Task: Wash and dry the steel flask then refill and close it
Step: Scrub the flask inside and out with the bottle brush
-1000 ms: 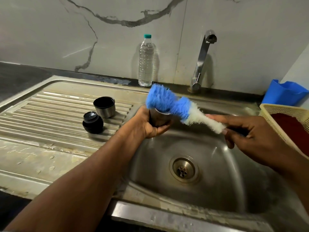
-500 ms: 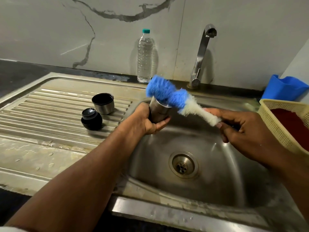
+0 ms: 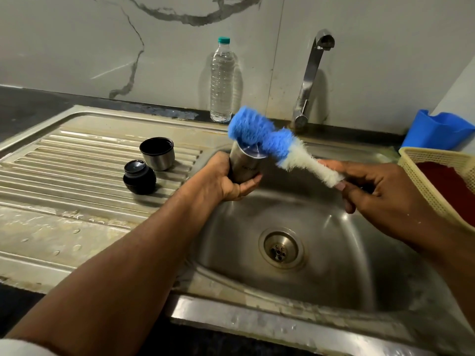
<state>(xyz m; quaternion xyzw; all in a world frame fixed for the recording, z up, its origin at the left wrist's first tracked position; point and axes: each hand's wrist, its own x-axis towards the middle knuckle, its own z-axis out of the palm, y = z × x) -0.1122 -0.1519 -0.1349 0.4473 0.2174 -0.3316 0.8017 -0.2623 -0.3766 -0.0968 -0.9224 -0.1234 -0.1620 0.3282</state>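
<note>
My left hand (image 3: 226,178) grips the steel flask (image 3: 244,165) over the sink basin (image 3: 334,253), its flat end turned up and towards me. My right hand (image 3: 380,191) holds the handle of a bottle brush (image 3: 270,142) with blue and white bristles. The blue bristles lie across the flask's upper end. On the draining board (image 3: 77,176) stand the flask's steel cup (image 3: 157,153), open side up, and its black stopper (image 3: 139,177). A clear plastic water bottle (image 3: 221,80) with a green cap stands by the wall.
The tap (image 3: 312,75) rises behind the basin with no water running. A cream basket (image 3: 437,163) with something red inside sits at the right, a blue plastic container (image 3: 437,131) behind it. The drain (image 3: 280,249) is open. Water drops lie on the board.
The flask has lifted a little out of my left hand's grip, showing more of its steel body. The brush stays across its top, shifted slightly.
</note>
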